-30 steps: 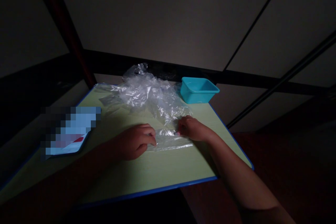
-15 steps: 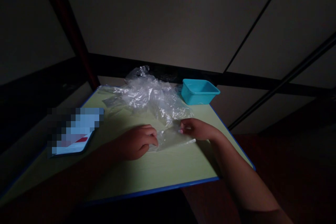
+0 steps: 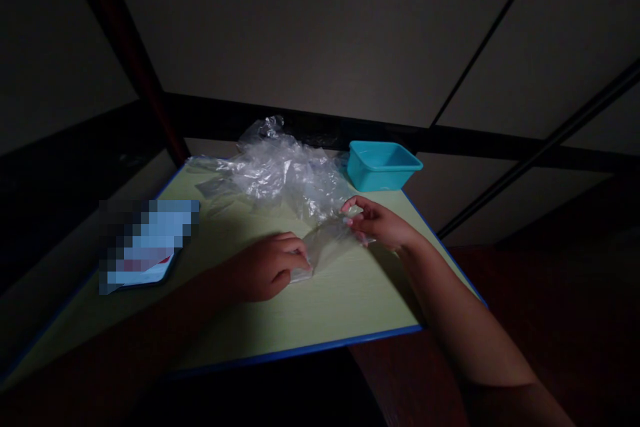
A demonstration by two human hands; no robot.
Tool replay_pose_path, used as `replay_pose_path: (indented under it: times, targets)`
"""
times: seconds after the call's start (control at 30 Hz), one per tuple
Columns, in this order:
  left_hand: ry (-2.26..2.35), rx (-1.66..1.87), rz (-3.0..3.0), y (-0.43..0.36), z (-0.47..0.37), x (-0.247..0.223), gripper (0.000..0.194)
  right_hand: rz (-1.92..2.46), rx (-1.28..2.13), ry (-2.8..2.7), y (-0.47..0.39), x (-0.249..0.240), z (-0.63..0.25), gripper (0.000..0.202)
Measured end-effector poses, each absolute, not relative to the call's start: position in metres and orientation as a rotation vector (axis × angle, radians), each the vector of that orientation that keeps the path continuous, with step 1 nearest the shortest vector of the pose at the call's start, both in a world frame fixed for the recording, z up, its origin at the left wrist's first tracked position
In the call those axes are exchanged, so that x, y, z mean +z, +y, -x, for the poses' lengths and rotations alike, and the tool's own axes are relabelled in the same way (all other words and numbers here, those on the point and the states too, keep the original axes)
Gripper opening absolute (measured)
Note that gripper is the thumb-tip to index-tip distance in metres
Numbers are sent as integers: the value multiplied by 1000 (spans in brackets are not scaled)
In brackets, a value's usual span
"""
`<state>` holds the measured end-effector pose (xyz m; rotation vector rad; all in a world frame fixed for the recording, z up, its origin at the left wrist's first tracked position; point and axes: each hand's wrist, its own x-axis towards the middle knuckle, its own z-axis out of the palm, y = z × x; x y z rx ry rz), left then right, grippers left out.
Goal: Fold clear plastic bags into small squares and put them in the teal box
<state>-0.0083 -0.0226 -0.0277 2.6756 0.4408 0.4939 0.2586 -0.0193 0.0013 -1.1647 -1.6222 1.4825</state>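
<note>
A clear plastic bag [image 3: 327, 245] stretches between my two hands, low over the pale green tabletop. My left hand [image 3: 277, 265] rests near the table, its fingers curled and closed on the bag's left end. At the other end my right hand [image 3: 377, 221] pinches the bag between thumb and fingers, raised a little off the surface. Just behind the hands lies a crumpled heap of clear plastic bags [image 3: 285, 170].
A turquoise plastic bin [image 3: 384, 177] stands at the table's back right corner. On the left lies a phone or tablet [image 3: 155, 247] with a lit, blurred screen. The table [image 3: 350, 310] has a blue edge; dark panels rise behind it.
My right hand has lifted slightly, raising its end of the bag off the table. My left hand has shifted a little to the right. The view has tilted slightly.
</note>
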Motion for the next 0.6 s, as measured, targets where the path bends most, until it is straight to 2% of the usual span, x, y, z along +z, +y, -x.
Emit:
replay_pose_path:
  times: [0.4, 0.6]
  targets:
    - [439, 468, -2608, -28, 2, -29, 37, 887, 1541, -1337, -20, -3, -241, 35]
    - [723, 710, -2015, -24, 0, -33, 22, 858, 1617, -1360, -28, -6, -227, 42]
